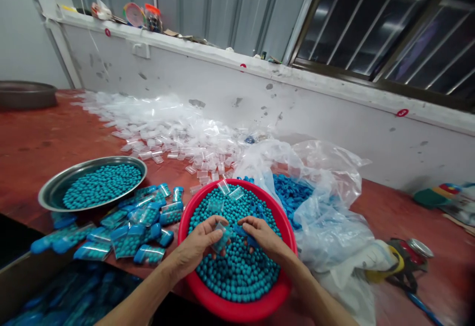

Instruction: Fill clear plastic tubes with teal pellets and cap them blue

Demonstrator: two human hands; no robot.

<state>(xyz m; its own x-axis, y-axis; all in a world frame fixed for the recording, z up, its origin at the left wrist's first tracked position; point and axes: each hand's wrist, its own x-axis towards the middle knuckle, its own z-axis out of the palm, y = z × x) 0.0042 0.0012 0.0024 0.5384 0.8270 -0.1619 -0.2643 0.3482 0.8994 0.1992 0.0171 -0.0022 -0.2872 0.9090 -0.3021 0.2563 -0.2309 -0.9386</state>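
Observation:
A red basin (193, 286) full of small teal balls (237, 276) stands before me. Over its left part my left hand (210, 239) holds a clear plastic container (221, 237), its fingers wrapped round it. My right hand (260, 234) is over the basin's right part, fingers curled round a blue cap (251, 241) that is partly hidden. The two hands are a short gap apart. A few clear containers (223, 186) lie on the balls at the basin's back, and several blue caps (260, 209) rest at its right.
Filled blue-capped containers (129, 239) lie left of the basin, beside a metal bowl (46, 195) of balls. A box (33, 276) holds more at lower left. Clear containers (159, 123) are heaped behind; a plastic bag (319, 227) with blue caps (291, 192) lies right.

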